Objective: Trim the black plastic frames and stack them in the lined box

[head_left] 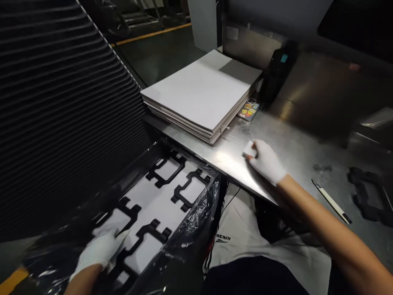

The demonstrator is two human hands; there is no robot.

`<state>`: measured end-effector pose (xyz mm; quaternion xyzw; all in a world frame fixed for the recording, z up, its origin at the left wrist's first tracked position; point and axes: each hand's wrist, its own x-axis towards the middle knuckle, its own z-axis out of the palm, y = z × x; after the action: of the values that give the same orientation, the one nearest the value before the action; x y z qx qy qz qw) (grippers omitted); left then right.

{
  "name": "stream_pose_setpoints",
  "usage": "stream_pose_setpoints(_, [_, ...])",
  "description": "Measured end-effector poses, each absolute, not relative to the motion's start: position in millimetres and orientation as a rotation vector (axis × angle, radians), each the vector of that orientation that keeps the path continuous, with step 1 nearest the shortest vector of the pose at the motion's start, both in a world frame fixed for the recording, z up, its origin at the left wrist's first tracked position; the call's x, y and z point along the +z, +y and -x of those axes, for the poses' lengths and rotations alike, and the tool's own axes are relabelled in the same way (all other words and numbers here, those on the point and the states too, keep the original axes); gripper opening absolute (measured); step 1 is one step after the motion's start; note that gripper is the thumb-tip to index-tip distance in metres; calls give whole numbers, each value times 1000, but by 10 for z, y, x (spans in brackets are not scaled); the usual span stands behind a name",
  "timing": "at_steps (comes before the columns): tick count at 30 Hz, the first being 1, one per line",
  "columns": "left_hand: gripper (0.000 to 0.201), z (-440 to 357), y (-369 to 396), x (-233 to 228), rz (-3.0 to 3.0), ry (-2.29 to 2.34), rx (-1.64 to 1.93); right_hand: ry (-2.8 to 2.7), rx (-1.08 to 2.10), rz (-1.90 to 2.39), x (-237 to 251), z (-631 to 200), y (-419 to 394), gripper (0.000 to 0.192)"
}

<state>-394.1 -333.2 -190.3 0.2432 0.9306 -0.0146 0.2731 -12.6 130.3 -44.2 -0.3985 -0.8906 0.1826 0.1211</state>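
Frames, black and four in number, lie on a white sheet (153,200) inside a plastic-lined bin (199,213) set against the near edge of the worktop (307,155), toward its left end. The left hand (101,249), gloved, reaches over the bin's near left corner with its fingers curled downward at the near left frame (134,213); whether they grip it cannot be told. The near right frame (161,236) lies just beside that hand, toward the bin's right wall, whereas the far left frame (161,183) and the far right frame (184,205) lie beyond it. The right hand (266,160), also gloved and well apart from all four, is over the worktop near its front edge, thumb and forefinger pinching a small white piece (248,149), blurred. To its right are a pale-handled tool (331,200) and another black frame (357,200); a stack of sheets (196,94) occupies the worktop's left end, a picture-covered phone (248,110) just beside it.
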Motion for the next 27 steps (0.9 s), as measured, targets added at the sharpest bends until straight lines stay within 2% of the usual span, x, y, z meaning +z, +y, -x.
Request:
stream_pose_setpoints(3, [35, 3836, -3333, -1771, -608, 2555, -22, -2676, 439, 1069, -339, 737, 1736, 38])
stream_pose_setpoints(6, [43, 3553, -3381, -1549, -514, 2690, 126, -2672, 398, 960, -163, 1059, 1852, 38])
stream_pose_setpoints(11, [53, 2898, -3299, -1129, -174, 2607, 628, -2770, 191, 443, 93, 1279, 1617, 58])
stream_pose_setpoints(14, [56, 2593, -3051, -951, -293, 2494, 816, -2931, 84, 237, 214, 1347, 1537, 48])
stream_pose_setpoints(20, [41, 2253, -2354, -558, -569, 2264, 931, -3082, 73, 344, 453, 1343, 1624, 37])
stream_pose_setpoints(27, [40, 2130, -1375, -152, -733, 1868, 1348, -2996, 12, 571, 519, 1469, 1782, 33])
